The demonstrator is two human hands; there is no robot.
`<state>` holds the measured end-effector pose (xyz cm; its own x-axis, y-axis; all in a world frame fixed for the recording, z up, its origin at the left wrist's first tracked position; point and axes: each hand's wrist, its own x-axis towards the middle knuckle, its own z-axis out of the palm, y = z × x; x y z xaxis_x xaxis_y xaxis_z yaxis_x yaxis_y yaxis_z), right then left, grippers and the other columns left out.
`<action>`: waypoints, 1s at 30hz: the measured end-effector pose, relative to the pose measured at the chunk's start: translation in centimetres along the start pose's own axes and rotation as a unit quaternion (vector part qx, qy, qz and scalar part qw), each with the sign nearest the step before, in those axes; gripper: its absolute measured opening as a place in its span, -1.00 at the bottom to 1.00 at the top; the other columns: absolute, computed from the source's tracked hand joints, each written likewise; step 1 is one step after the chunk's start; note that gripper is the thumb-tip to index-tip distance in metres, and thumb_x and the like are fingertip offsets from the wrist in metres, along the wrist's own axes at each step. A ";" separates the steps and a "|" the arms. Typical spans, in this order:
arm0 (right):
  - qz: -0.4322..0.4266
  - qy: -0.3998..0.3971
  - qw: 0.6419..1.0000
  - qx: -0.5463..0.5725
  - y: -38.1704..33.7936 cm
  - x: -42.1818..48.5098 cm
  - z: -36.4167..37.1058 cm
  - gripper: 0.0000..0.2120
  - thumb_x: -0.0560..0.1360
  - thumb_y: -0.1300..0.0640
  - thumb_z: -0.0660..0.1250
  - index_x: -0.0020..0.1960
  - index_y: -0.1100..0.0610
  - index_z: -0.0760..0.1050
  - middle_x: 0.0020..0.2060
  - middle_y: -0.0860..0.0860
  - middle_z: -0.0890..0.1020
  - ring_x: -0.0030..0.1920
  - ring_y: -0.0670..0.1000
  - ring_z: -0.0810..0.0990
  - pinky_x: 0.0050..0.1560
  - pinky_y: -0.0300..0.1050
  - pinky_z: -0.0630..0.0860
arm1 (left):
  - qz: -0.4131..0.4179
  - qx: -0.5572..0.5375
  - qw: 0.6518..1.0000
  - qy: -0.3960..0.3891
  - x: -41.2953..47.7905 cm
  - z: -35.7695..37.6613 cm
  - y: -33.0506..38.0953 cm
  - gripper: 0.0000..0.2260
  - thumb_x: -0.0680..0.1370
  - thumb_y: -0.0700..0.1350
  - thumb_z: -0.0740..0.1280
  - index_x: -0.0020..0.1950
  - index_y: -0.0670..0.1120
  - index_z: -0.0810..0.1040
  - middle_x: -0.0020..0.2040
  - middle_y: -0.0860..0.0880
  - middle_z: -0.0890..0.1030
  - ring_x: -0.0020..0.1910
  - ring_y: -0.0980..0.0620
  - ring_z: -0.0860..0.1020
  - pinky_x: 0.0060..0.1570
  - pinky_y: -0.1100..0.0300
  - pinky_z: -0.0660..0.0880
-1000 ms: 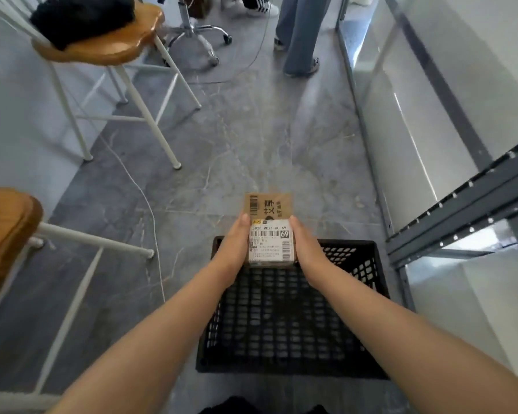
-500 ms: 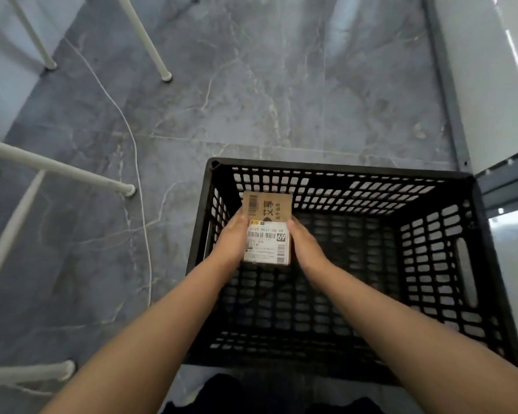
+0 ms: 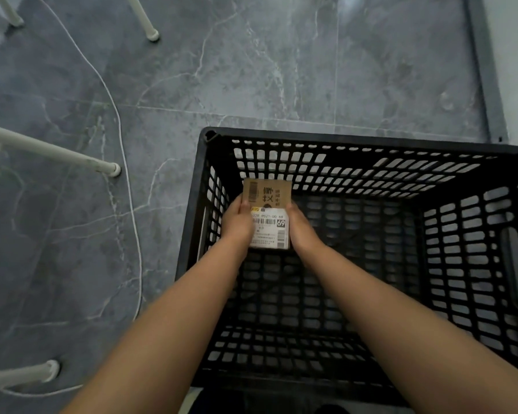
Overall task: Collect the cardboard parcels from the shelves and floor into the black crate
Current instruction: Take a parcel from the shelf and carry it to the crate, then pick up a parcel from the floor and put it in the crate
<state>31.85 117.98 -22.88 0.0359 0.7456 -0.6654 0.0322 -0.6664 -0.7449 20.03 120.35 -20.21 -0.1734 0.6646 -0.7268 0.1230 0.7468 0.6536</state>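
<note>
A small brown cardboard parcel (image 3: 268, 213) with a white shipping label is down inside the black crate (image 3: 356, 141), near its far-left corner. My left hand (image 3: 237, 225) grips the parcel's left side and my right hand (image 3: 301, 228) grips its right side. Both forearms reach in over the crate's near rim. The crate's slotted bottom shows no other parcel. Whether the parcel touches the crate's bottom I cannot tell.
The crate stands on a grey marble-pattern floor (image 3: 251, 70). White chair legs (image 3: 57, 153) and a thin white cable (image 3: 123, 162) lie to the left. A dark metal rail (image 3: 485, 70) of a shelf unit runs along the right.
Both hands have lowered the parcel from above the crate's far rim down into its far-left corner. My view has tilted down and closer, so the crate fills more of the frame.
</note>
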 end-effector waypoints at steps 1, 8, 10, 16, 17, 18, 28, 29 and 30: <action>0.005 0.008 1.000 0.011 -0.2 0.1 0.1 -0.57 0.64 -0.07 -0.08 0.38 0.07 0.33 0.12 0.09 0.62 -0.08 -0.12 0.61 -0.29 -0.34 0.49 | 0.003 -0.005 1.000 0.002 0.0 0.0 0.1 -0.73 0.66 -0.03 0.06 0.28 0.09 0.46 -0.20 0.11 0.60 -0.31 0.18 0.58 -0.54 0.38 0.43; 0.031 0.042 0.998 0.020 -0.8 0.3 0.5 -0.61 0.64 -0.02 -0.07 0.36 0.07 0.34 -0.09 -0.02 0.61 -0.17 -0.11 0.60 -0.41 -0.37 0.49 | 0.008 -0.006 1.000 -0.007 -0.7 -0.1 0.6 -0.68 0.66 -0.02 0.05 0.39 0.08 0.37 -0.11 0.08 0.61 -0.24 0.15 0.59 -0.46 0.33 0.47; 0.038 0.050 0.998 0.026 -1.7 -0.3 0.5 -0.61 0.64 -0.01 -0.05 0.39 0.05 0.29 0.07 0.04 0.58 -0.09 -0.11 0.58 -0.28 -0.31 0.51 | 0.000 -0.013 1.000 -0.011 -1.3 -0.1 1.4 -0.66 0.66 -0.02 0.05 0.44 0.07 0.31 -0.02 0.05 0.61 -0.13 0.10 0.60 -0.29 0.25 0.52; 0.081 0.095 0.992 0.032 -7.0 -5.7 -0.6 -0.52 0.63 -0.06 -0.04 0.51 0.06 0.14 0.46 0.05 0.27 0.38 0.00 0.33 0.24 -0.21 0.25 | -0.009 -0.018 1.000 0.006 -7.3 -1.2 5.4 -0.59 0.66 -0.05 0.02 0.52 -0.03 0.17 0.41 -0.10 0.39 0.33 -0.07 0.41 0.13 0.19 0.34; 0.087 0.093 0.991 0.034 -8.3 -7.2 -0.9 -0.53 0.63 -0.06 -0.04 0.48 0.09 0.19 0.43 0.06 0.32 0.28 -0.05 0.41 0.15 -0.28 0.33 | -0.007 -0.008 1.000 0.007 -8.9 -1.6 6.2 -0.60 0.66 -0.04 0.01 0.52 -0.03 0.18 0.41 -0.10 0.40 0.33 -0.06 0.41 0.11 0.21 0.32; 0.090 0.090 0.991 0.039 -9.8 -8.9 -1.1 -0.55 0.63 -0.06 -0.04 0.43 0.11 0.27 0.38 0.07 0.39 0.14 -0.12 0.46 -0.01 -0.37 0.37 | -0.010 -0.004 1.000 0.005 -10.7 -2.1 7.2 -0.60 0.66 -0.04 0.01 0.51 -0.03 0.20 0.40 -0.09 0.42 0.31 -0.04 0.43 0.10 0.22 0.33; 0.076 0.103 0.991 0.028 -32.8 -28.4 -6.7 -0.55 0.62 -0.08 -0.03 0.36 0.13 0.35 0.37 0.09 0.41 0.37 0.08 0.34 0.37 0.01 0.22 | 0.027 0.045 0.999 -0.001 -31.6 -9.0 25.7 -0.61 0.65 0.01 0.01 0.32 -0.16 0.44 0.26 -0.08 0.49 0.24 -0.06 0.44 0.32 0.10 0.29; 0.067 0.105 0.992 0.021 -35.9 -30.5 -7.5 -0.56 0.61 -0.09 -0.03 0.32 0.12 0.38 0.35 0.10 0.42 0.35 0.10 0.35 0.36 0.03 0.23 | 0.047 0.042 0.998 -0.001 -34.0 -9.5 28.7 -0.61 0.66 0.01 0.01 0.38 -0.15 0.39 0.27 -0.04 0.46 0.26 -0.03 0.41 0.31 0.14 0.25; 0.052 0.111 0.992 0.013 -39.0 -32.5 -8.3 -0.58 0.61 -0.08 -0.02 0.29 0.12 0.41 0.33 0.11 0.44 0.34 0.11 0.36 0.36 0.05 0.25 | 0.067 0.045 0.997 -0.006 -36.5 -9.8 31.8 -0.60 0.66 0.01 0.02 0.42 -0.14 0.34 0.35 -0.06 0.42 0.32 -0.03 0.37 0.34 0.11 0.23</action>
<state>37.77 119.69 28.22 0.2566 0.6509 -0.7144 -0.0088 -0.7376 -0.6752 20.64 119.61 29.14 -0.1386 0.7586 -0.6366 0.2311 0.6499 0.7241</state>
